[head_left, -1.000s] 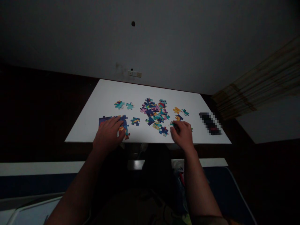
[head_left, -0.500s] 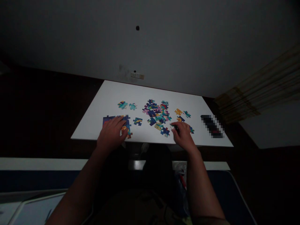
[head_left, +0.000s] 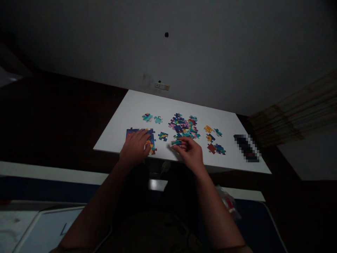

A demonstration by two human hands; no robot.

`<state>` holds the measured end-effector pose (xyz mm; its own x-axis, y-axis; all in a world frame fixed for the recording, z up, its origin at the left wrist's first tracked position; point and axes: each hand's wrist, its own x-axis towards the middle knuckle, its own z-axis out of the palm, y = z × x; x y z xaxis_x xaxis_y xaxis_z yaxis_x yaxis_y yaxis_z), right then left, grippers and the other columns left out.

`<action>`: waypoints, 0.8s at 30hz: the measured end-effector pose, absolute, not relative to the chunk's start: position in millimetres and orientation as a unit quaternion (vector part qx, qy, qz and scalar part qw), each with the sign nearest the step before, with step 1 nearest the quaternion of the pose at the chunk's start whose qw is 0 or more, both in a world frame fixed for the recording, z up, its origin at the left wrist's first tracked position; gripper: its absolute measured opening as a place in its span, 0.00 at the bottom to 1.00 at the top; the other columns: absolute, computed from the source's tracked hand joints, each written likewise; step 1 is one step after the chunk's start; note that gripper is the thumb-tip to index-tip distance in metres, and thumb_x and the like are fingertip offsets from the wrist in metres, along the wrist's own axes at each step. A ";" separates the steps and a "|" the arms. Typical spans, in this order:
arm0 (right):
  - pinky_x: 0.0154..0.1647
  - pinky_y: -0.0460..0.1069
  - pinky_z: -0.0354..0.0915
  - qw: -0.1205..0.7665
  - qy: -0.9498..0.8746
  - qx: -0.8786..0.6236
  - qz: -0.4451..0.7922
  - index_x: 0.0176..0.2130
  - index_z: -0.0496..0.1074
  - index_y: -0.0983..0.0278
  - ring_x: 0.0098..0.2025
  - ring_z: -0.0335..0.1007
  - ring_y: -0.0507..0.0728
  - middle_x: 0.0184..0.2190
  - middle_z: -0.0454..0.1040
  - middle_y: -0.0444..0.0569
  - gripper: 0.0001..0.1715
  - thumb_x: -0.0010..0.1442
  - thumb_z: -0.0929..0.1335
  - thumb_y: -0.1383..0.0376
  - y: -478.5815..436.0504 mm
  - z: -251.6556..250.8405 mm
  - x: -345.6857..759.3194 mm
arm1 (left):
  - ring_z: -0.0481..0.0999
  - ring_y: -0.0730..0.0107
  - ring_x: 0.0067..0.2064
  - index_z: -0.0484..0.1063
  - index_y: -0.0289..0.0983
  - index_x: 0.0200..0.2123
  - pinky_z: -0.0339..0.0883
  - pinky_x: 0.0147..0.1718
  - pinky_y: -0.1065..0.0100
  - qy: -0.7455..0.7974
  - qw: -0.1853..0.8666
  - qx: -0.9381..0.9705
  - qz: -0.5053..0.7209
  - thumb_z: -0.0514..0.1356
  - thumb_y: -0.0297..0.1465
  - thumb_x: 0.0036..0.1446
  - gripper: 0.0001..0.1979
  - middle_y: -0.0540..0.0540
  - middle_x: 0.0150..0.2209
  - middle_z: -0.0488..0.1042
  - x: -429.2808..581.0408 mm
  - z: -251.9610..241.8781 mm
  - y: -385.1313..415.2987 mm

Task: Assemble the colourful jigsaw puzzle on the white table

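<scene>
Currently, a teal piece (head_left: 176, 142) is pinched between the thumb and fingers of the right hand (head_left: 191, 151), near the front edge of the table (head_left: 116, 123); whether the table is touched by it cannot be told. The joined section (head_left: 152, 144) is partly covered by the left hand (head_left: 135, 147), which is laid palm-down with its thumb spread from the fingers. Between section and pile (head_left: 184, 127), a loose piece (head_left: 163, 136) is seen. Right of the pile, spare pieces (head_left: 211, 148) are scattered, and beyond them a pixelated dark object (head_left: 246, 147) is seen.
</scene>
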<state>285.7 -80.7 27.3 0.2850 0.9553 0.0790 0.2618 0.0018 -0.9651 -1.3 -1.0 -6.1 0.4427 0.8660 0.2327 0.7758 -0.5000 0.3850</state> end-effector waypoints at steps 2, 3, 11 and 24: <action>0.54 0.68 0.94 0.504 -0.483 -0.584 0.413 0.53 0.85 0.48 0.46 0.92 0.69 0.43 0.91 0.50 0.27 0.64 0.88 0.42 -65.9 24.8 257.6 | 0.78 0.35 0.86 0.86 0.45 0.77 0.71 0.86 0.29 0.483 0.112 0.843 0.209 0.61 0.35 0.82 0.27 0.36 0.85 0.80 -0.9 -5.7 -1.6; 0.53 0.67 0.94 0.501 -0.480 -0.569 0.441 0.54 0.84 0.48 0.47 0.92 0.68 0.44 0.91 0.50 0.26 0.66 0.87 0.42 -57.5 22.7 246.6 | 0.79 0.35 0.86 0.86 0.45 0.77 0.71 0.86 0.29 0.480 0.111 0.844 0.213 0.61 0.34 0.82 0.27 0.36 0.85 0.81 -0.6 -5.5 -2.0; 0.63 0.60 0.84 0.347 -0.617 -0.658 0.257 0.67 0.83 0.58 0.55 0.89 0.66 0.53 0.92 0.53 0.21 0.81 0.71 0.61 -10.4 24.1 240.9 | 0.80 0.34 0.86 0.88 0.44 0.74 0.74 0.86 0.29 0.484 0.109 0.844 0.204 0.61 0.34 0.81 0.26 0.36 0.85 0.81 2.3 -2.8 -5.7; 0.81 0.66 0.73 0.133 -0.749 -0.647 0.060 0.69 0.90 0.65 0.72 0.83 0.74 0.69 0.91 0.65 0.24 0.87 0.68 0.66 16.7 57.0 241.0 | 0.76 0.33 0.88 0.86 0.37 0.75 0.73 0.86 0.29 0.459 0.126 0.848 0.232 0.63 0.32 0.85 0.23 0.27 0.84 0.80 1.9 -1.8 -12.4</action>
